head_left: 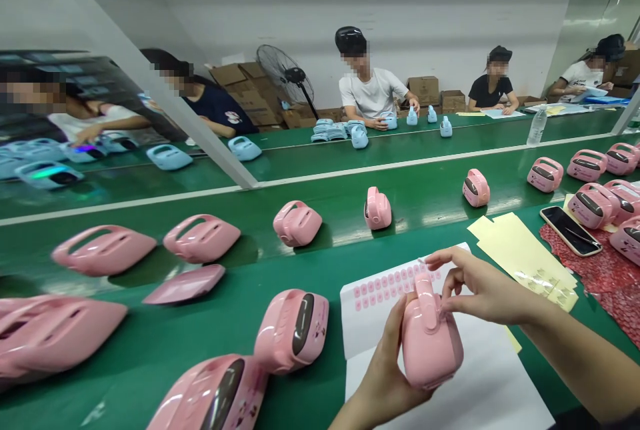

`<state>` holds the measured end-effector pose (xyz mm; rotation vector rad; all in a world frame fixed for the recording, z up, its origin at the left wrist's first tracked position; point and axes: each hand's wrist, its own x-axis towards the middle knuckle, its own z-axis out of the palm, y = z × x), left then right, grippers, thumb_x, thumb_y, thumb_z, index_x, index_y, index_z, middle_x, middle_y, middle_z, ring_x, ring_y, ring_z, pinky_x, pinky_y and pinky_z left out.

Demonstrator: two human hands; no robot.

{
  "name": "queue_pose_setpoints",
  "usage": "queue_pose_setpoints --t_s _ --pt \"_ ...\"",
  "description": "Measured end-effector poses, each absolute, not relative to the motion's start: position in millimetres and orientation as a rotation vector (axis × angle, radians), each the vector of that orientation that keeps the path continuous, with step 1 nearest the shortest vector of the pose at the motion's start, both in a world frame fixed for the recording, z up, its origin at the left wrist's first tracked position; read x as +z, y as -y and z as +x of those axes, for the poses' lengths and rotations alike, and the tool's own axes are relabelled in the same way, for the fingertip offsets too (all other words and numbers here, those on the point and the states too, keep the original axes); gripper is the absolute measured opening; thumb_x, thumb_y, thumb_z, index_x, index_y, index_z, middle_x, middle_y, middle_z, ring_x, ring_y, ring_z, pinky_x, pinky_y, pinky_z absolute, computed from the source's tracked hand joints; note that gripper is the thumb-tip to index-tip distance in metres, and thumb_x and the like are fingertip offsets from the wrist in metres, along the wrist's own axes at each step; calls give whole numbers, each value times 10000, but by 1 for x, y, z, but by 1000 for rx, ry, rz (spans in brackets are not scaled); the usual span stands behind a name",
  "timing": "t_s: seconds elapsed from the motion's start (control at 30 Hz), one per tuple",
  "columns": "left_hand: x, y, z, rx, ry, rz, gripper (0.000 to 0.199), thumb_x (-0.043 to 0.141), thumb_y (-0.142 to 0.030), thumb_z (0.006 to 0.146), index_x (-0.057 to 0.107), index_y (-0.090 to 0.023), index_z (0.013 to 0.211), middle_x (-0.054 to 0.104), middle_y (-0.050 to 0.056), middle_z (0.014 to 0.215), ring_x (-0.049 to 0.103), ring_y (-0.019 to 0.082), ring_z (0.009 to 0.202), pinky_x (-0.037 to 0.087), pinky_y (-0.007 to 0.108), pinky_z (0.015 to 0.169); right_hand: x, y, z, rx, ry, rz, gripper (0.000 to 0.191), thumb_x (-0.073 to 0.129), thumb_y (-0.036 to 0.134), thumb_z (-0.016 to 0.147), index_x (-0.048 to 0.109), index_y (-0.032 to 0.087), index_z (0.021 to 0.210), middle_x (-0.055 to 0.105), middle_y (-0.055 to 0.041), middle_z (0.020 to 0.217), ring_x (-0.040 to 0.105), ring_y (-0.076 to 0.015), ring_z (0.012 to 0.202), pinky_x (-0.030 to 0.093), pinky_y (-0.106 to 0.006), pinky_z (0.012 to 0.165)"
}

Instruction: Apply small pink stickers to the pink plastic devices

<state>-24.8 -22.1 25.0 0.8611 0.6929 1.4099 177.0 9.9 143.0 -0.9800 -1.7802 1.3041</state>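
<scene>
My left hand [387, 367] is wrapped around the side and underside of a pink portable speaker [433, 350], holding it tilted with its handle end up. My right hand [475, 290] is at the speaker's upper right, thumb and fingertips pinched beside the base of the handle. Whatever sits between those fingertips is too small to make out. Under both hands lies a white sheet [365, 343] with rows of small pink oval stickers [383, 290] along its top. To the left stands another pink speaker [293, 330] with a dark oval window.
More pink speakers [203, 237] sit along the green conveyor [340, 197] ahead and bunch at the right. Yellow sheets [525, 257], a phone [571, 230] and red bubble wrap [595, 277] lie at the right. A water bottle [537, 127] stands beyond. Co-workers handle blue units across the line.
</scene>
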Motion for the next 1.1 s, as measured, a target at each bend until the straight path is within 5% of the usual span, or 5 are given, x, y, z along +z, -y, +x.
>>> queue_pose_setpoints --t_s 0.17,0.47,0.73,1.1 --pt "21 12 -41 1200 -578 707 721 707 0 439 637 -197 1129 573 166 1259 221 394 1334 296 523 1017 155 -7 169 1163 1998 -1050 566 622 47 677 504 268 1185 544 -44 1141 586 -145 837 508 -308 750" --pt "56 11 -30 1158 -618 1291 842 712 74 396 617 -249 1168 559 127 1288 367 408 1272 234 559 1032 170 -4 165 1171 2154 -1157 665 566 -27 672 447 258 1261 514 -64 1145 570 -188 979 511 -287 764" --pt "34 12 -38 1039 -763 1941 1085 703 -99 549 130 -417 1413 359 56 1436 410 359 1252 417 495 960 153 8 160 931 2198 -1102 503 444 -6 770 433 176 1239 459 -83 1043 530 -159 867 488 -348 813" --pt "27 16 -34 978 -799 1817 1097 741 -170 559 96 -373 1422 362 108 1437 428 371 1237 418 505 946 137 9 158 966 1959 -1071 482 524 -21 713 452 228 1120 453 -13 907 525 -133 784 505 -292 727"
